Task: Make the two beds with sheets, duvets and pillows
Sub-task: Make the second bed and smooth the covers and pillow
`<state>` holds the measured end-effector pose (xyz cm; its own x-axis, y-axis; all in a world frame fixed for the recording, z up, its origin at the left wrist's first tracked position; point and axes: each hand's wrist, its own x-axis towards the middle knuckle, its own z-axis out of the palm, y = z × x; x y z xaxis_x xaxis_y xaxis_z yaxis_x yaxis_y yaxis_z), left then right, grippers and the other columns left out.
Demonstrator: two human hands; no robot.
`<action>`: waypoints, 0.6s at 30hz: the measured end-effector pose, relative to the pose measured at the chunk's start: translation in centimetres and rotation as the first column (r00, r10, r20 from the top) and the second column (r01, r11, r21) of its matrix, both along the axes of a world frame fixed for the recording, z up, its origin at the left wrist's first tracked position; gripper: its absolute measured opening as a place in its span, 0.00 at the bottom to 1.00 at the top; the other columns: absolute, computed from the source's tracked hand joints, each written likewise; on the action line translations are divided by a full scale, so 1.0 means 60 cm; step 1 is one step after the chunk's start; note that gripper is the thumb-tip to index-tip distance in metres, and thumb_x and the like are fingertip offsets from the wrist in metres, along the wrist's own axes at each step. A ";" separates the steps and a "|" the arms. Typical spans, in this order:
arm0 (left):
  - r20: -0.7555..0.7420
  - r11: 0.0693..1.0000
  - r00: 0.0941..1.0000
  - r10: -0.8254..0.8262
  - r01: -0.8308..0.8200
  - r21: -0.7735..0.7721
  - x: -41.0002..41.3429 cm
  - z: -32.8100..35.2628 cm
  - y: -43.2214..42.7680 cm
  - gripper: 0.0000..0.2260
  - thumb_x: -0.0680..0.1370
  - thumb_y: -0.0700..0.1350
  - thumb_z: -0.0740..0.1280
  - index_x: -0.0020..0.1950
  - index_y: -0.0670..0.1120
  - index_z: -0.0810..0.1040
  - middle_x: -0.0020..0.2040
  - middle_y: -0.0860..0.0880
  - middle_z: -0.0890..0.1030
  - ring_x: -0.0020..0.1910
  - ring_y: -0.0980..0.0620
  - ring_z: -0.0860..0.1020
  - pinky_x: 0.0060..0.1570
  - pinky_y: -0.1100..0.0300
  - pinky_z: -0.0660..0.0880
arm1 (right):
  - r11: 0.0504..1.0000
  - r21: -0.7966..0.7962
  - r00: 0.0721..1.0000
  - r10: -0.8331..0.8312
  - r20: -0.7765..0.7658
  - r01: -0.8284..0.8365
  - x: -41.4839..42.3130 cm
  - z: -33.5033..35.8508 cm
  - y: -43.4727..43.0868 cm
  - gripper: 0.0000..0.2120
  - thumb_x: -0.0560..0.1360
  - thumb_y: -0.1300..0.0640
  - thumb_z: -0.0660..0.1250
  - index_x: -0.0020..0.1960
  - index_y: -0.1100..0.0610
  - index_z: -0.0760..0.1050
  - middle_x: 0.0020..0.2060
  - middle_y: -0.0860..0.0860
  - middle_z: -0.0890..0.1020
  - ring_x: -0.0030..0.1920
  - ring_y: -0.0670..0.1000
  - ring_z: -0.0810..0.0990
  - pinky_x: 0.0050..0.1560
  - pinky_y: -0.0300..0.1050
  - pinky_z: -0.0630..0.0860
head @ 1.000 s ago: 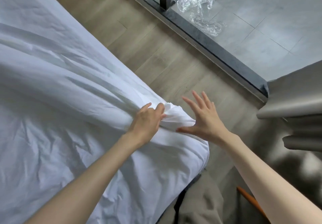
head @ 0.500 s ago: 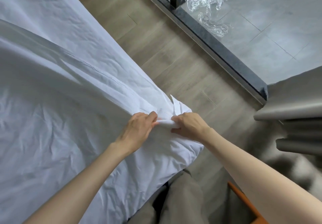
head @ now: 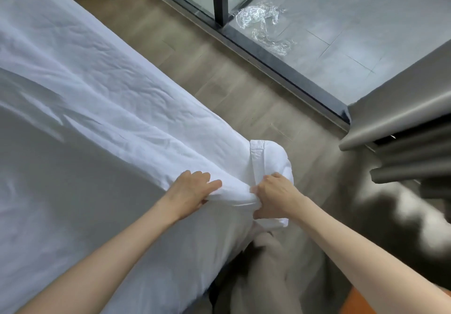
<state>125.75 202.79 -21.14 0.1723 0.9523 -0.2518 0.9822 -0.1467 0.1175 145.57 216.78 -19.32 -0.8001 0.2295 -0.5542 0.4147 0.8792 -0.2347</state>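
Observation:
A white duvet point(head: 102, 128) in its cover lies across the bed and fills the left half of the head view, creased and partly raised along a long fold. Its near corner point(head: 268, 157) bulges out past the bed's edge, with a hemmed flap turned up. My left hand point(head: 192, 194) grips the fold of fabric just left of that corner, thumb underneath. My right hand point(head: 273, 196) pinches bunched cover fabric at the corner itself. Both hands are a few centimetres apart on the same edge.
Wood floor point(head: 219, 74) runs beside the bed to a dark sliding-door track point(head: 280, 62). Crumpled clear plastic point(head: 263, 23) lies on grey tiles beyond it. A grey curtain point(head: 402, 123) hangs at the right. My trouser legs point(head: 263, 269) stand close to the bed's corner.
My right hand went from open beside the corner to gripping the cover. Both hands pulled the corner toward me, and the hemmed flap now stands up with the filling bulging out.

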 end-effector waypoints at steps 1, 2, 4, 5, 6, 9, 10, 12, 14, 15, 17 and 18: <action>0.007 1.000 1.000 0.015 -0.015 0.000 0.005 -0.006 -0.029 0.33 0.51 0.43 0.82 0.48 0.50 0.67 0.31 0.50 0.71 0.26 0.48 0.72 0.25 0.61 0.62 | 1.000 0.021 1.000 -0.013 0.000 0.013 0.008 0.001 -0.016 0.14 0.67 0.42 0.70 0.40 0.50 0.69 0.30 0.49 0.73 0.39 0.55 0.69 0.45 0.45 0.65; 0.015 1.000 0.999 0.029 -0.029 0.006 0.010 -0.010 -0.058 0.33 0.51 0.44 0.83 0.48 0.50 0.67 0.31 0.50 0.71 0.26 0.48 0.71 0.24 0.61 0.62 | 0.998 0.041 0.999 -0.044 -0.006 0.045 0.015 0.005 -0.039 0.14 0.68 0.41 0.69 0.41 0.50 0.72 0.33 0.51 0.78 0.39 0.56 0.69 0.45 0.45 0.65; 0.039 0.998 0.998 0.053 -0.054 0.012 0.016 -0.013 -0.114 0.35 0.50 0.44 0.83 0.49 0.50 0.67 0.31 0.50 0.71 0.26 0.49 0.71 0.24 0.61 0.62 | 0.991 0.066 0.994 -0.112 0.001 0.112 0.025 0.016 -0.100 0.14 0.69 0.42 0.68 0.45 0.53 0.76 0.39 0.53 0.82 0.40 0.57 0.74 0.41 0.44 0.64; 0.051 0.997 0.996 0.070 -0.071 0.018 0.018 -0.011 -0.141 0.35 0.50 0.43 0.83 0.49 0.51 0.68 0.31 0.50 0.71 0.26 0.48 0.72 0.25 0.61 0.61 | 0.988 0.074 0.991 -0.136 0.012 0.135 0.029 0.018 -0.135 0.15 0.71 0.42 0.66 0.47 0.53 0.76 0.40 0.53 0.82 0.41 0.57 0.76 0.40 0.43 0.65; 0.059 0.995 0.994 0.094 -0.095 0.029 0.019 -0.007 -0.168 0.36 0.49 0.40 0.82 0.50 0.51 0.68 0.31 0.50 0.72 0.26 0.48 0.72 0.26 0.61 0.60 | 0.985 0.073 0.987 -0.160 0.022 0.158 0.032 0.020 -0.169 0.14 0.72 0.42 0.65 0.47 0.53 0.74 0.40 0.52 0.81 0.41 0.56 0.77 0.40 0.44 0.66; 0.090 0.989 0.987 0.131 -0.136 0.052 0.019 0.012 -0.240 0.35 0.49 0.36 0.79 0.51 0.51 0.69 0.31 0.49 0.72 0.26 0.47 0.72 0.25 0.61 0.64 | 0.965 0.056 0.966 -0.257 0.022 0.256 0.042 0.026 -0.260 0.14 0.73 0.40 0.63 0.46 0.50 0.67 0.43 0.50 0.80 0.43 0.56 0.78 0.43 0.47 0.71; 0.093 0.989 0.986 0.137 -0.142 0.046 0.018 0.019 -0.263 0.35 0.50 0.36 0.79 0.51 0.51 0.69 0.31 0.49 0.72 0.25 0.46 0.72 0.25 0.61 0.65 | 0.955 0.057 0.956 -0.292 0.015 0.290 0.047 0.032 -0.289 0.13 0.73 0.41 0.62 0.46 0.50 0.65 0.44 0.50 0.81 0.45 0.56 0.79 0.42 0.47 0.70; 0.081 0.989 0.987 0.138 -0.142 0.037 0.014 0.030 -0.304 0.34 0.50 0.35 0.79 0.51 0.51 0.69 0.30 0.49 0.72 0.25 0.46 0.72 0.25 0.60 0.66 | 0.936 0.064 0.938 -0.347 -0.002 0.346 0.056 0.043 -0.348 0.12 0.73 0.46 0.63 0.48 0.51 0.64 0.45 0.51 0.81 0.47 0.57 0.79 0.40 0.47 0.68; 0.059 0.989 0.988 0.143 -0.145 0.022 0.013 0.044 -0.336 0.34 0.50 0.34 0.78 0.51 0.51 0.69 0.30 0.49 0.71 0.25 0.46 0.71 0.24 0.60 0.66 | 0.926 0.059 0.928 -0.373 -0.008 0.373 0.063 0.055 -0.401 0.12 0.73 0.50 0.63 0.52 0.53 0.65 0.47 0.52 0.80 0.48 0.58 0.78 0.39 0.47 0.67; 0.044 0.989 0.989 0.144 -0.145 0.017 0.013 0.050 -0.350 0.34 0.50 0.33 0.77 0.51 0.51 0.69 0.29 0.49 0.71 0.24 0.46 0.71 0.24 0.60 0.65 | 0.923 0.057 0.925 -0.381 -0.013 0.381 0.066 0.059 -0.424 0.12 0.74 0.52 0.63 0.54 0.54 0.65 0.48 0.53 0.80 0.49 0.58 0.78 0.40 0.47 0.67; 0.021 0.989 0.989 0.145 -0.146 0.023 0.015 0.056 -0.381 0.34 0.50 0.33 0.76 0.51 0.52 0.69 0.29 0.49 0.70 0.24 0.46 0.71 0.24 0.59 0.65 | 0.914 0.045 0.915 -0.402 -0.034 0.403 0.072 0.066 -0.463 0.12 0.73 0.56 0.63 0.55 0.54 0.65 0.49 0.54 0.80 0.50 0.59 0.78 0.42 0.48 0.69; 0.009 0.989 0.990 0.143 -0.144 0.030 0.015 0.058 -0.395 0.34 0.51 0.33 0.76 0.51 0.52 0.69 0.29 0.49 0.70 0.24 0.46 0.71 0.24 0.58 0.64 | 0.909 0.038 0.910 -0.412 -0.048 0.414 0.074 0.069 -0.480 0.12 0.73 0.58 0.63 0.54 0.54 0.64 0.49 0.53 0.79 0.49 0.59 0.78 0.43 0.48 0.71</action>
<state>126.66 179.11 -17.66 0.0348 0.9746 -0.2213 0.9926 -0.0078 0.1215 150.03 187.99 -15.20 -0.6483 0.5685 -0.5064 0.7348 0.6414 -0.2207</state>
